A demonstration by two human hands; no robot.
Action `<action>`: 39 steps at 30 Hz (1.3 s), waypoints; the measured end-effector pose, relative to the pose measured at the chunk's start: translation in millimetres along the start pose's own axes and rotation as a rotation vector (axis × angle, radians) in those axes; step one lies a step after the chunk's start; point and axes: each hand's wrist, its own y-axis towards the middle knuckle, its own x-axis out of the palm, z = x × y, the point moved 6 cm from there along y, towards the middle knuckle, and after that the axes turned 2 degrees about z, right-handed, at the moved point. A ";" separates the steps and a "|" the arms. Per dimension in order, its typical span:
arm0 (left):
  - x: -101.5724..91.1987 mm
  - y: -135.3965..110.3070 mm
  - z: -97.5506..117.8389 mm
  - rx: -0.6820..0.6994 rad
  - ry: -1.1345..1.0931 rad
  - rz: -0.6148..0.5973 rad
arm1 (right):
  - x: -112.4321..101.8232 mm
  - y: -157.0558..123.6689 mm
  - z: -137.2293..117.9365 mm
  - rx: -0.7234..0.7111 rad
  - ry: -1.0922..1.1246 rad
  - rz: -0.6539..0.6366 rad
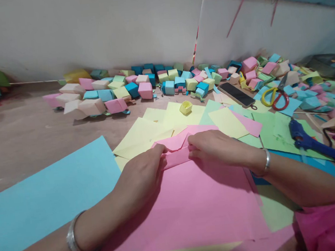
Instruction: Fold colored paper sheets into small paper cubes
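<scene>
My left hand (141,175) and my right hand (217,148) meet at the middle of the view, both pinching a small folded pink paper piece (175,146). The piece rests on a large pink sheet (193,206) that lies under both wrists. Fingers of both hands are curled and pressed onto the folds. A silver bangle sits on each wrist. Yellow sheets (144,133) and green sheets (274,131) are spread just beyond the hands.
A large light-blue sheet (44,196) lies to the left. Several folded paper cubes (140,86) line the wall. A small yellow cube (185,107), a phone (237,94), scissors (274,97) and a blue glue gun (308,139) lie to the right.
</scene>
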 end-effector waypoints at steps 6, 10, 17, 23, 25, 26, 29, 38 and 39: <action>-5.4 -1.5 9.2 0.025 0.092 0.048 | -1.2 0.4 1.6 0.037 -0.039 -0.014; -12.5 1.4 24.8 0.175 0.202 0.125 | 0.4 0.6 1.6 -0.013 -0.081 0.011; 8.1 -8.1 36.2 0.429 0.280 -0.057 | -4.7 -6.6 -12.4 -0.055 -0.306 0.151; 12.5 -15.8 45.6 0.435 0.344 -0.094 | 36.7 -45.9 -62.4 -0.358 -0.590 0.275; 11.4 -14.7 46.5 0.419 0.342 -0.102 | 51.4 -53.6 -68.1 -0.359 -0.662 0.261; 10.9 -14.0 46.6 0.419 0.337 -0.103 | 55.6 -55.1 -68.8 -0.343 -0.685 0.256; 9.9 -12.4 46.1 0.427 0.307 -0.110 | 58.6 -51.3 -63.8 -0.263 -0.657 0.184; 7.0 -11.9 49.3 0.381 0.356 -0.169 | 47.1 -38.4 -40.8 0.001 -0.474 -0.134; 6.6 -13.1 49.4 0.389 0.382 -0.168 | 47.6 -38.7 -40.6 0.004 -0.492 -0.150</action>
